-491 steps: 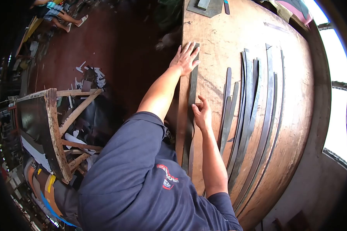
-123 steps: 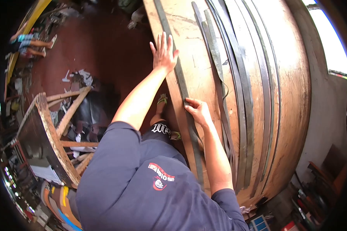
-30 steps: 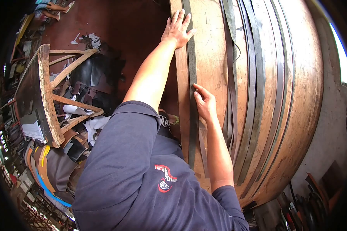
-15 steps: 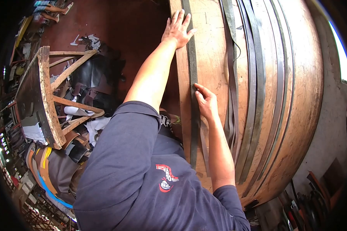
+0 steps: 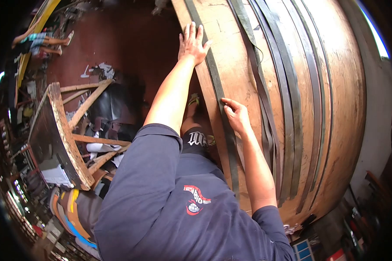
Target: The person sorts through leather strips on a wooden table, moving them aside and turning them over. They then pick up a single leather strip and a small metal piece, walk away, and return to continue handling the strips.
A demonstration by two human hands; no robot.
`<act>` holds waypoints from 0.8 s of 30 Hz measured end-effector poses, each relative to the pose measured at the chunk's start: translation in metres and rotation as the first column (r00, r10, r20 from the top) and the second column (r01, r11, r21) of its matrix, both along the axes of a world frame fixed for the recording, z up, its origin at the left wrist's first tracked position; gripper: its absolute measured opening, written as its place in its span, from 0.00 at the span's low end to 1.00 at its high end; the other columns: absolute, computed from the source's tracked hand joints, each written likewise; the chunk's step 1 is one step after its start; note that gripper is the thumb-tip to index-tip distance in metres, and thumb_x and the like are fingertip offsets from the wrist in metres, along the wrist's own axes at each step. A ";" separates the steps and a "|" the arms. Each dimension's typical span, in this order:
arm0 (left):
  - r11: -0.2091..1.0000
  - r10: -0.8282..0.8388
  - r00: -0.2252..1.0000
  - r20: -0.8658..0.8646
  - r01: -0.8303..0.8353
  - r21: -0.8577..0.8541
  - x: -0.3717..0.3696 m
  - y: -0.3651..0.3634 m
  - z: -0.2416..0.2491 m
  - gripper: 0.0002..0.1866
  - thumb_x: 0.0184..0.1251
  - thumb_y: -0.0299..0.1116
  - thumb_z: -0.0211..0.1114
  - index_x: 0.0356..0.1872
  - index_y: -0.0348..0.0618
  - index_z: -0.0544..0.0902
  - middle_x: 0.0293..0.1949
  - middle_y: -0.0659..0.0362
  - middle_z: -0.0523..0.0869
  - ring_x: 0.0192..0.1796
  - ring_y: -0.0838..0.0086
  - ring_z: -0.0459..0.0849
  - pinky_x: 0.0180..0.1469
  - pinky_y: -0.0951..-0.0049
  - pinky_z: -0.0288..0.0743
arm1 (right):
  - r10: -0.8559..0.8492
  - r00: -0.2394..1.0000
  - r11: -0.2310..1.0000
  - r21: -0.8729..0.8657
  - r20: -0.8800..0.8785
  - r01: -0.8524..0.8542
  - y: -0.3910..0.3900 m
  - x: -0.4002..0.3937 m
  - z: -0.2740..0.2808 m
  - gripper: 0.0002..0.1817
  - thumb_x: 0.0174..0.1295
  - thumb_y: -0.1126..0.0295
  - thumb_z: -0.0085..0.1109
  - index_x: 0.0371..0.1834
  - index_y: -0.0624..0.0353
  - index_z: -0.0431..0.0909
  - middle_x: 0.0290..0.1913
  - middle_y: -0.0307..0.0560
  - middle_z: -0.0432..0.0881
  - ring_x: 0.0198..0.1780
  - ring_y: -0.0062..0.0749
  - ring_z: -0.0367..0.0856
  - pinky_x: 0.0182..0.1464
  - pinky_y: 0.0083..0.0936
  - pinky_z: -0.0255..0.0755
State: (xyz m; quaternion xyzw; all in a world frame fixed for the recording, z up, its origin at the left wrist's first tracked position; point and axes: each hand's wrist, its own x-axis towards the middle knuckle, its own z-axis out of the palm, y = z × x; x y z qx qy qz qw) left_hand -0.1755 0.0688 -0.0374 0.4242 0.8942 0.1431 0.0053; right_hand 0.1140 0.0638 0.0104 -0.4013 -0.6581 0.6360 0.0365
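Note:
A long dark leather-like strip (image 5: 214,75) lies along the near edge of the wooden table (image 5: 233,71). Flat on this strip and the table edge rests my left hand (image 5: 193,47), its fingers spread. Farther down the same strip is my right hand (image 5: 236,115), thumb and forefinger brought together at the strip's right side. Whatever is between those fingertips is too small to make out. To the right, a twisted dark strip (image 5: 260,85) and several more long strips (image 5: 292,104) run lengthwise over the tabletop.
On the left stands a wooden frame (image 5: 67,135) with slanting braces, scraps of sheet material around it. Rolled material (image 5: 76,213) sits below. Another person's legs (image 5: 52,42) show at the upper left. A grey wall (image 5: 376,126) borders the table's right side.
The view has shifted and tilted, so the table looks more slanted. Both hands stay at the strip in much the same poses. More of the other person shows.

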 end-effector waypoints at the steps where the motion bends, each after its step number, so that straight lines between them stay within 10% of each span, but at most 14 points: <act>1: 1.000 -0.016 1.000 -0.007 0.016 0.002 -0.001 0.000 0.001 0.39 0.73 0.59 0.47 0.76 0.46 0.55 0.79 0.50 0.43 0.81 0.60 0.37 0.78 0.50 0.35 | -0.009 1.000 1.000 -0.010 -0.006 0.009 -0.001 0.000 -0.002 0.16 0.65 0.73 0.55 0.54 0.62 0.82 0.36 0.42 0.85 0.37 0.18 0.77 0.43 0.18 0.72; 7: 0.980 -0.188 0.976 -0.113 0.194 0.052 0.008 -0.008 0.003 0.38 0.71 0.55 0.51 0.75 0.44 0.58 0.78 0.43 0.46 0.80 0.49 0.40 0.74 0.36 0.32 | -0.043 0.999 0.998 0.041 0.021 0.042 -0.003 -0.003 0.009 0.16 0.64 0.72 0.54 0.53 0.62 0.82 0.40 0.49 0.88 0.40 0.24 0.82 0.47 0.23 0.74; 9: 0.802 -0.586 0.783 -0.208 0.521 -0.293 0.038 -0.020 0.026 0.39 0.68 0.56 0.54 0.75 0.43 0.59 0.77 0.45 0.51 0.79 0.50 0.44 0.74 0.35 0.33 | -0.090 0.992 0.996 -0.012 0.086 0.092 -0.002 -0.007 0.019 0.16 0.63 0.71 0.54 0.53 0.61 0.82 0.43 0.52 0.88 0.43 0.29 0.85 0.50 0.26 0.75; 11: 0.434 -0.874 0.451 -0.182 0.892 0.127 0.062 -0.044 0.010 0.41 0.66 0.59 0.54 0.74 0.45 0.60 0.77 0.49 0.55 0.79 0.54 0.48 0.75 0.38 0.36 | -0.077 0.995 0.997 0.022 0.064 0.076 -0.005 -0.005 0.017 0.16 0.62 0.71 0.54 0.52 0.60 0.82 0.45 0.53 0.87 0.45 0.35 0.86 0.52 0.28 0.76; 13: 0.325 -0.928 0.298 0.222 0.941 0.096 0.087 -0.068 0.042 0.43 0.65 0.62 0.54 0.75 0.48 0.60 0.77 0.53 0.56 0.79 0.58 0.51 0.76 0.41 0.38 | -0.077 0.989 0.997 0.016 0.124 0.075 -0.005 -0.006 0.025 0.16 0.63 0.72 0.54 0.53 0.60 0.82 0.44 0.52 0.87 0.44 0.31 0.84 0.51 0.27 0.75; 16: 0.200 -0.956 0.216 0.197 0.975 -0.097 0.048 -0.061 0.037 0.43 0.64 0.64 0.54 0.75 0.50 0.60 0.77 0.55 0.56 0.79 0.59 0.50 0.76 0.44 0.40 | -0.091 0.986 0.996 0.024 0.141 0.088 -0.005 -0.008 0.025 0.16 0.63 0.74 0.54 0.53 0.60 0.82 0.44 0.52 0.87 0.43 0.28 0.83 0.51 0.27 0.75; 21: 0.367 -0.850 0.464 0.249 0.861 -0.353 -0.069 0.003 0.054 0.43 0.57 0.53 0.66 0.74 0.51 0.63 0.76 0.52 0.58 0.78 0.55 0.53 0.76 0.42 0.42 | -0.111 0.982 0.993 0.045 0.153 0.106 -0.006 -0.010 0.031 0.15 0.63 0.74 0.53 0.51 0.60 0.83 0.44 0.51 0.87 0.44 0.29 0.83 0.51 0.27 0.75; 24: 0.670 -0.699 0.698 -0.158 0.562 -0.485 -0.147 0.029 0.023 0.39 0.72 0.58 0.49 0.75 0.42 0.57 0.79 0.49 0.48 0.80 0.56 0.43 0.77 0.44 0.37 | -0.126 0.982 0.992 0.041 0.142 0.121 -0.009 -0.009 0.027 0.15 0.63 0.74 0.54 0.51 0.59 0.83 0.44 0.49 0.87 0.44 0.28 0.83 0.51 0.27 0.75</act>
